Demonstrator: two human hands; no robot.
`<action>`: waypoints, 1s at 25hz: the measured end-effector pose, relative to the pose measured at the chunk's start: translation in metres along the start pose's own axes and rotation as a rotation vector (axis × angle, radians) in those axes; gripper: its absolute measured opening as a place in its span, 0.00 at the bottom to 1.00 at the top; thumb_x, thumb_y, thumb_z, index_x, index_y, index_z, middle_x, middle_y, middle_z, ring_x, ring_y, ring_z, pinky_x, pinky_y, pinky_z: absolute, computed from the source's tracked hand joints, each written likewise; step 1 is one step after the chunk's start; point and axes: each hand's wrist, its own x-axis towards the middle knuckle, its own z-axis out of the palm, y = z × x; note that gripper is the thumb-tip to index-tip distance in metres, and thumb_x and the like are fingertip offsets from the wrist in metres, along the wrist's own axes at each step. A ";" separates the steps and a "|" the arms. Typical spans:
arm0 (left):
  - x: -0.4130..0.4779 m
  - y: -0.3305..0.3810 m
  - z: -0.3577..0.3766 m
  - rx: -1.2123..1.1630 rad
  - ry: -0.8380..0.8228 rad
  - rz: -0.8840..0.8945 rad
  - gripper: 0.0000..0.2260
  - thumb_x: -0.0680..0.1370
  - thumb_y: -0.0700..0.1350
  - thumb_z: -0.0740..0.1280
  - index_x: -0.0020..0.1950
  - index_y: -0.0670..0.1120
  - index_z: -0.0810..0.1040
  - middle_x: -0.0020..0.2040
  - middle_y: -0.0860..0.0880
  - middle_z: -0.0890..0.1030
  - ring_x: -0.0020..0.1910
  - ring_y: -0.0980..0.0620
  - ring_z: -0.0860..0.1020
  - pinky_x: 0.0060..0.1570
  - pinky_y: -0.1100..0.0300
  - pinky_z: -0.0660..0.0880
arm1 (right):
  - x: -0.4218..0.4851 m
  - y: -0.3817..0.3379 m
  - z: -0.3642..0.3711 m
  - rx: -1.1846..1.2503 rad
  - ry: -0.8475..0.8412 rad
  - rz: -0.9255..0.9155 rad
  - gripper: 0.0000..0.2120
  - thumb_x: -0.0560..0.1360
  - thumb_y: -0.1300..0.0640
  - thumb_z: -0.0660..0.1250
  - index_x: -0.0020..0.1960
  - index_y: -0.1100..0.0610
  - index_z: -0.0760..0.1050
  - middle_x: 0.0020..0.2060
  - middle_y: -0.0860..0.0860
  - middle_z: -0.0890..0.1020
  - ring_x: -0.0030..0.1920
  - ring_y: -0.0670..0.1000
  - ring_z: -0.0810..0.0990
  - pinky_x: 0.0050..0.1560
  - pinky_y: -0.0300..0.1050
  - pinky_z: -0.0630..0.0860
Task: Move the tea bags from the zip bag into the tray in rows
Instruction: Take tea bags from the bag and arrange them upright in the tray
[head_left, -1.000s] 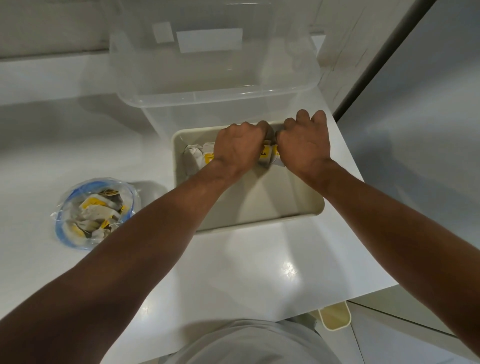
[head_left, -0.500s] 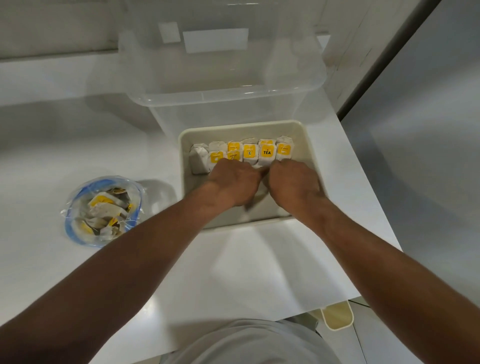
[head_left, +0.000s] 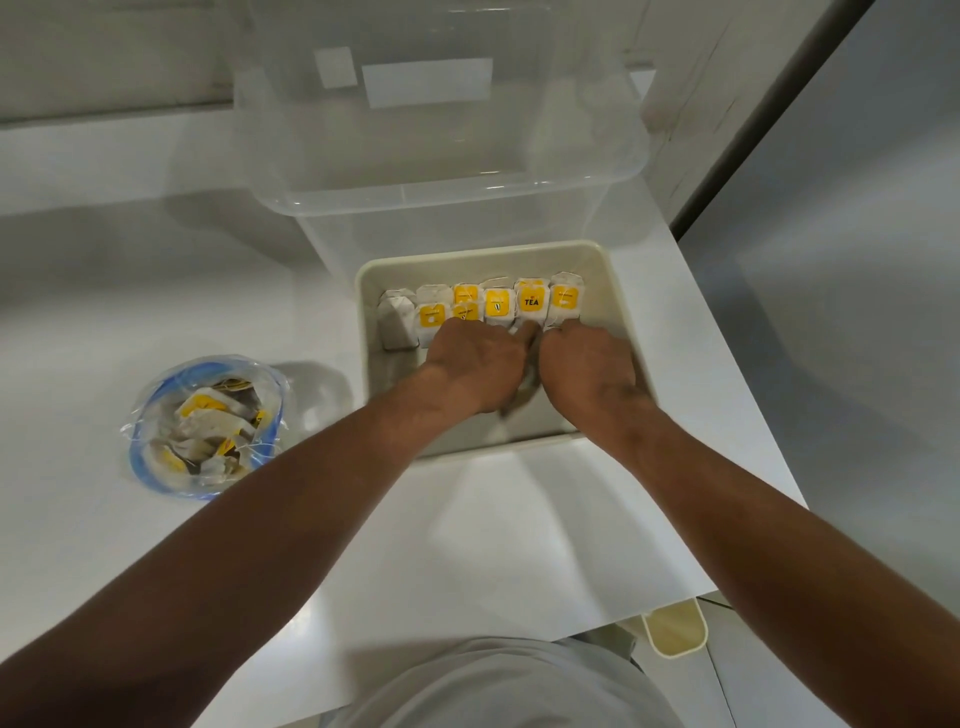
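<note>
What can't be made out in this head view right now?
All head view:
- What the left hand and right hand hold: their own backs hide the fingers.
- Floor of the tray beneath them: covered by the hands.
- How many tea bags the zip bag holds: heaped, overlapping.

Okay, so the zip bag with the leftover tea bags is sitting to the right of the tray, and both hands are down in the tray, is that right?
Not quite. The head view shows the zip bag to the left of the tray, not the right. The left hand and right hand are both in the tray, as you said.
</note>
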 end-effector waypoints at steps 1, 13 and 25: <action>0.001 0.000 0.003 0.005 0.004 -0.004 0.21 0.81 0.49 0.60 0.75 0.50 0.63 0.51 0.48 0.83 0.44 0.45 0.81 0.28 0.58 0.55 | 0.001 0.000 0.000 0.003 -0.007 0.002 0.13 0.80 0.63 0.58 0.61 0.58 0.77 0.59 0.55 0.79 0.59 0.56 0.80 0.54 0.47 0.76; -0.058 -0.056 -0.043 -0.878 0.053 -0.090 0.14 0.75 0.56 0.72 0.60 0.58 0.79 0.43 0.58 0.83 0.44 0.59 0.81 0.50 0.56 0.77 | -0.005 0.018 -0.019 0.815 0.168 -0.040 0.12 0.74 0.46 0.71 0.56 0.47 0.80 0.51 0.43 0.83 0.47 0.42 0.81 0.49 0.42 0.75; -0.171 -0.112 -0.023 -1.366 0.204 -0.285 0.09 0.75 0.48 0.75 0.55 0.54 0.82 0.37 0.53 0.81 0.33 0.53 0.79 0.36 0.62 0.72 | -0.053 -0.070 -0.057 1.401 -0.042 -0.116 0.02 0.76 0.55 0.71 0.48 0.51 0.82 0.43 0.52 0.83 0.36 0.45 0.82 0.40 0.41 0.78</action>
